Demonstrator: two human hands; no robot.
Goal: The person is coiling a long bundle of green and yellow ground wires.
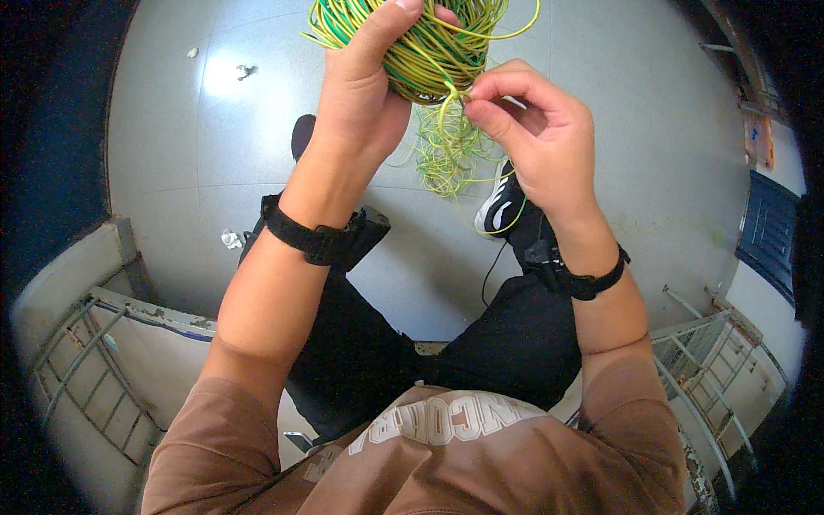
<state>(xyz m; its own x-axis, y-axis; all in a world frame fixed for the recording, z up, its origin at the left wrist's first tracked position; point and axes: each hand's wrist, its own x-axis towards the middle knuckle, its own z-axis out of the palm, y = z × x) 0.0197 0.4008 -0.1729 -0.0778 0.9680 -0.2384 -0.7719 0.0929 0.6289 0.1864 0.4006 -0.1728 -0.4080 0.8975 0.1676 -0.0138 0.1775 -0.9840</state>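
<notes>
A thick bundle of yellow-green wire (438,51) is at the top of the view, partly cut off by its edge. My left hand (369,77) wraps round its left side, thumb on top. At the bundle's lower right, my right hand (541,129) pinches a strand of the wire between thumb and forefinger. One loop of wire sticks out to the upper right. Below the bundle, a loose tangle of the same wire (451,154) lies near my shoe, with a single strand trailing down past it.
Grey tiled floor (652,172) spreads ahead of me. Near my feet are a black-and-white shoe (496,206) and a crumpled white scrap (230,239). Metal racks stand at the left (94,360) and right (704,343). A phone-like object (297,441) lies beside my hip.
</notes>
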